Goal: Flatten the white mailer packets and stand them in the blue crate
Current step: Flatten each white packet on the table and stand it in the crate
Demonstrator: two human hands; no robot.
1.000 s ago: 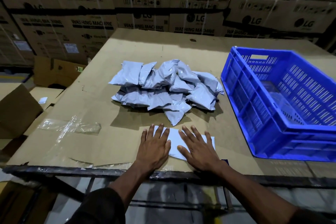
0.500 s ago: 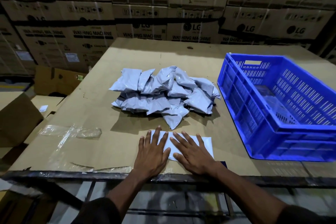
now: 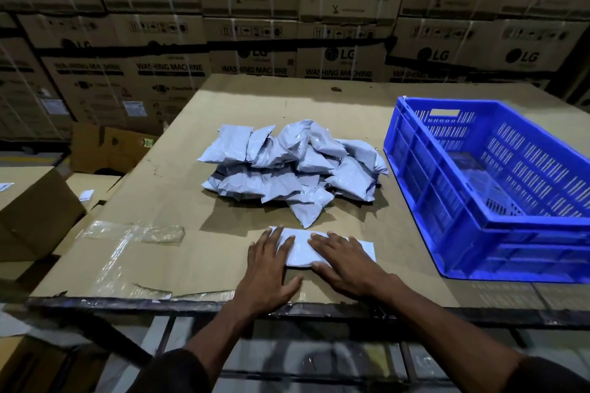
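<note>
On cardboard (image 3: 159,188) — both hands (left (image 3: 266,268), right (image 3: 344,262)), grip released, flatten one packet (image 3: 298,250)

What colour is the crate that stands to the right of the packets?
The crate is bright blue with slotted walls; the head view shows it clearly.

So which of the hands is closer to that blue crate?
The right. The right hand presses flat on the packet, on the side toward the blue crate. The left hand rests on the packet's far end, farther from it.
</note>
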